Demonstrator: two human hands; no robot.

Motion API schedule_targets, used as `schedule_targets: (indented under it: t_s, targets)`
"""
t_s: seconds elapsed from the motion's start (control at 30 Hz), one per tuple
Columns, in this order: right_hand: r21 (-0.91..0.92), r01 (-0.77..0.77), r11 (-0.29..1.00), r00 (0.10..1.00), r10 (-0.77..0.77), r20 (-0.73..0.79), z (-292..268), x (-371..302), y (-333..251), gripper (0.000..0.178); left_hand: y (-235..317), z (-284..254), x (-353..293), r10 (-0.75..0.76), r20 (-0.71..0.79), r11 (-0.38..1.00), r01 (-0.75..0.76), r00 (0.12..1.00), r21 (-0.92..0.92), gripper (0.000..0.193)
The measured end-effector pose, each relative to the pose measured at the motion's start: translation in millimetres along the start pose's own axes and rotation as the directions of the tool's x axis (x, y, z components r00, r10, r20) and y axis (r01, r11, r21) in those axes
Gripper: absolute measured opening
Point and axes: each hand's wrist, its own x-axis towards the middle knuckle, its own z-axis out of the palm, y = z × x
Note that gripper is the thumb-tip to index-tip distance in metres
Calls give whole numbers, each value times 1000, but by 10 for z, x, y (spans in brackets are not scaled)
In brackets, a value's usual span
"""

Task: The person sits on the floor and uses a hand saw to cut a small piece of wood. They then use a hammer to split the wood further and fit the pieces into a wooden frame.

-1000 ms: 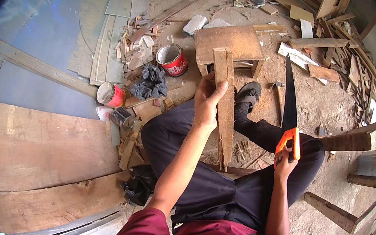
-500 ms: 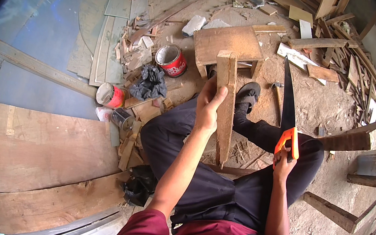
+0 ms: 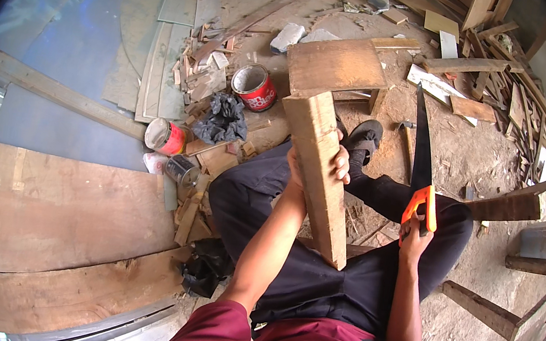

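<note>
A thick wooden block (image 3: 320,177), long and squared, is raised in front of me over my lap. My left hand (image 3: 339,162) is closed around its middle, the fingertips showing on its right side and the palm hidden behind it. Its lower end is above my trousers, and its upper end overlaps a low wooden stool (image 3: 335,65) dusted with sawdust. In my right hand (image 3: 415,235) is a handsaw (image 3: 423,138) with an orange and black handle. Its dark blade points up and away, apart from the block, over my right leg.
A hammer (image 3: 406,143) lies on the floor past my foot. Left of the stool stand a red can (image 3: 254,87), a crumpled black bag (image 3: 222,119) and wood offcuts. Scrap boards (image 3: 520,99) are heaped at far right; a wooden frame (image 3: 482,308) stands nearer. Plywood (image 3: 60,218) lies at left.
My left hand has turned the wooden block and brought it closer, so a broader face shows and the fingers now wrap round its right side. The handsaw has barely moved.
</note>
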Motion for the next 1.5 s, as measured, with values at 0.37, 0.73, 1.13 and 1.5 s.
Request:
schedule_targets:
  t_s: [0.37, 0.73, 1.13, 1.5]
  targets:
    - [22, -17, 1000, 999, 16, 36, -66, 11, 58, 14, -66, -329, 8, -22, 270, 952, 103, 963, -289, 47]
    - [-125, -15, 992, 999, 20, 44, -79, 4, 128, 13, -175, -312, -214, -52, 3, 990, 52, 999, -133, 85]
    - [-20, -70, 997, 959, 73, 273, 929, 572, -741, 43, -697, 223, 32, 105, -638, 718, 385, 763, 579, 71]
    - [226, -167, 960, 907, 60, 417, 563, 282, -890, 66, -1062, 1136, 28, 323, -438, 299, 349, 839, 888, 40]
